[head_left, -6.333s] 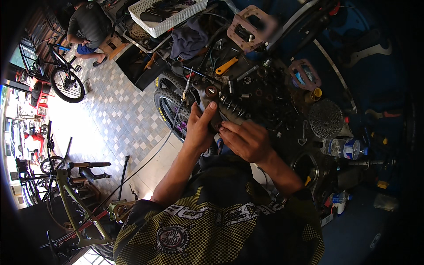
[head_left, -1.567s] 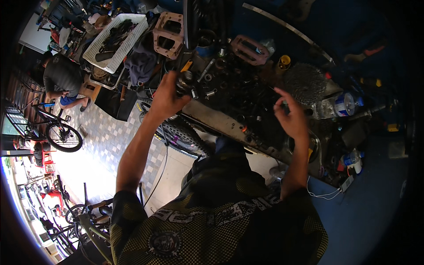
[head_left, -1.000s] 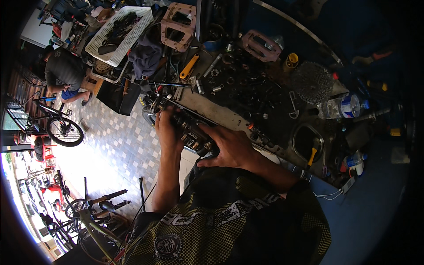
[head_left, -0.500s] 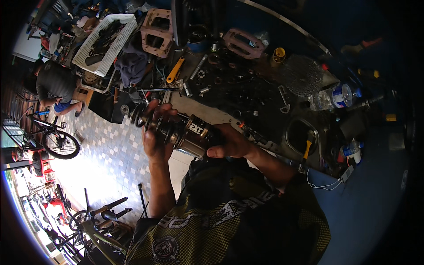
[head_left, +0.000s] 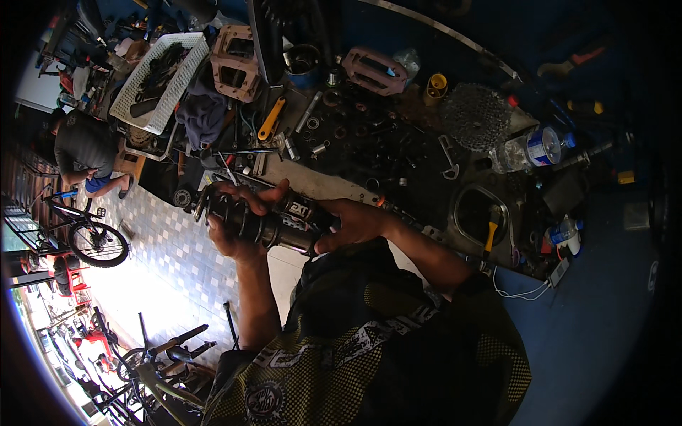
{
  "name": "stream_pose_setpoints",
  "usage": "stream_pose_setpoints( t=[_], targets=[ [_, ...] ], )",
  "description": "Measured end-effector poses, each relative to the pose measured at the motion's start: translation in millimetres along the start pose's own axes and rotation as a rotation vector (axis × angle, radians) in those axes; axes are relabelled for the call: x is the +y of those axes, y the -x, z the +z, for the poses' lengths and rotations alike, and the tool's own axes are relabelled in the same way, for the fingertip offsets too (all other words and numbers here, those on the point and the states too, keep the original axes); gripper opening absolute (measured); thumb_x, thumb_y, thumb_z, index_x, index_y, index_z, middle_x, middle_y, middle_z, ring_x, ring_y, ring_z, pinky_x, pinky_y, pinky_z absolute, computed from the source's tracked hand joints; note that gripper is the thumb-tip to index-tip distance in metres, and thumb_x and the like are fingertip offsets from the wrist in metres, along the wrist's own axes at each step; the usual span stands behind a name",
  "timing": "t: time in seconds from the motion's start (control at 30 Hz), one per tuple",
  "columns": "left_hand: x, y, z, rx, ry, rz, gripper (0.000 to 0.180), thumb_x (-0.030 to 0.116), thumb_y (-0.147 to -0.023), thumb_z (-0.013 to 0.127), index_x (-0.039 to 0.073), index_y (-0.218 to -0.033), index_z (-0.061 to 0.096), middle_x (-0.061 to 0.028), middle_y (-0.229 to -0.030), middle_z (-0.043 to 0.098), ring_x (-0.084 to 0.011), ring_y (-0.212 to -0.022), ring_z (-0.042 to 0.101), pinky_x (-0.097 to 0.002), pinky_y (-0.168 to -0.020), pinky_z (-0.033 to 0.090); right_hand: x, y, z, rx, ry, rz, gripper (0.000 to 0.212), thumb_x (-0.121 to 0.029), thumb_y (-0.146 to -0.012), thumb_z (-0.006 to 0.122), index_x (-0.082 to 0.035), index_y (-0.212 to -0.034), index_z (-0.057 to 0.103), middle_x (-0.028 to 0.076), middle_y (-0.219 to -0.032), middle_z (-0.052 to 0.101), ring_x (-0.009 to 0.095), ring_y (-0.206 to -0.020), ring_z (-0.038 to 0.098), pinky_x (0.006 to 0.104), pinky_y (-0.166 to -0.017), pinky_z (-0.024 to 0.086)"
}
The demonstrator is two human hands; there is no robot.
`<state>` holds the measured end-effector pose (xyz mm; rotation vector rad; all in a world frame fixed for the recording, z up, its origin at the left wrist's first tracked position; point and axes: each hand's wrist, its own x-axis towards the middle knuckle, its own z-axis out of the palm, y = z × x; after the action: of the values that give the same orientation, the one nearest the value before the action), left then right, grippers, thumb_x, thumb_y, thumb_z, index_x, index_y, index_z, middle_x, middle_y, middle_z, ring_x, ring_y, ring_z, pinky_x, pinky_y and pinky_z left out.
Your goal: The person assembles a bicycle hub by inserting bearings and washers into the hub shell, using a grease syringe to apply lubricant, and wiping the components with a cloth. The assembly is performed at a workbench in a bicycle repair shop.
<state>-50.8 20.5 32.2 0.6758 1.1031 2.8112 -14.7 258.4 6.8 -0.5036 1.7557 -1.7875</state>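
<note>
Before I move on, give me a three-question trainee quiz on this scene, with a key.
1. What is held between the left hand and the right hand?
2. True or false: the basket is white.
3. Which is nearest the cassette?
A) large bottle
B) basket
C) cloth

Key:
1. A coil shock.
2. True.
3. A.

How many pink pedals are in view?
2: one pedal just right of the white basket, another pedal left of the yellow cup. More may be hidden.
</note>
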Motion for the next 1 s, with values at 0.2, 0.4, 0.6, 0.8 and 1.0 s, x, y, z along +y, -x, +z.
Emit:
stream_pose_setpoints(
  t=[0.2, 0.4, 0.6, 0.8, 1.0],
  targets=[
    [3, 19, -11, 0.219, 0.042, -0.150, 0.060, 0.064, -0.105, 0.045, 0.011, -0.133, 0.049, -0.0120, -0.090, 0.061, -0.0281, -0.083, 0.066, -0.0561, -0.089, 0.060, 11, 10, -10, 0.040, 0.250, 0.048, 0.080, -0.062, -0.083, 0.085, -0.005, -0.135, 0.064, 0.014, -0.108, 0.073, 0.027, -0.103, 0.071, 0.0397, -0.090, 0.054],
    [12, 25, -24, 0.359, -0.051, -0.176, 0.058, 0.059, -0.106, 0.049, 0.007, -0.132, 0.052, -0.0129, -0.093, 0.063, -0.0232, -0.077, 0.063, -0.0407, -0.067, 0.058, 17, 24, 8, 0.192, 0.526, 0.135, 0.077, -0.065, -0.088, 0.076, -0.007, -0.137, 0.064, 0.015, -0.109, 0.073, 0.034, -0.099, 0.073, 0.0455, -0.086, 0.057],
    [12, 4, -20, 0.382, -0.216, -0.432, 0.050, 0.050, -0.106, 0.057, 0.005, -0.127, 0.057, -0.0115, -0.091, 0.066, -0.0225, -0.074, 0.067, -0.0389, -0.065, 0.059, 40, 40, 25, 0.256, 0.726, 0.155, 0.062, -0.049, -0.096, 0.071, -0.007, -0.140, 0.061, 0.019, -0.118, 0.071, 0.039, -0.102, 0.073, 0.0499, -0.090, 0.058],
    [-17, -38, -8, -0.011, -1.309, -0.395, 0.048, 0.028, -0.090, 0.083, -0.002, -0.121, 0.062, -0.0142, -0.098, 0.077, -0.0274, -0.081, 0.076, -0.0395, -0.071, 0.059, 38, 62, 23, 0.362, 0.793, 0.235, 0.055, -0.045, -0.096, 0.074, -0.011, -0.137, 0.063, 0.014, -0.105, 0.074, 0.033, -0.097, 0.074, 0.0456, -0.085, 0.059],
    [-54, -89, -55, -0.279, -1.968, -0.567, 0.066, 0.035, -0.090, 0.082, 0.002, -0.134, 0.046, -0.0247, -0.115, 0.073, -0.0449, -0.106, 0.073, -0.0548, -0.081, 0.059, 25, 66, 16, 0.470, 0.964, 0.145, 0.065, -0.010, -0.087, 0.073, -0.008, -0.149, 0.051, 0.017, -0.129, 0.060, 0.034, -0.115, 0.065, 0.0459, -0.096, 0.055]
  ],
)
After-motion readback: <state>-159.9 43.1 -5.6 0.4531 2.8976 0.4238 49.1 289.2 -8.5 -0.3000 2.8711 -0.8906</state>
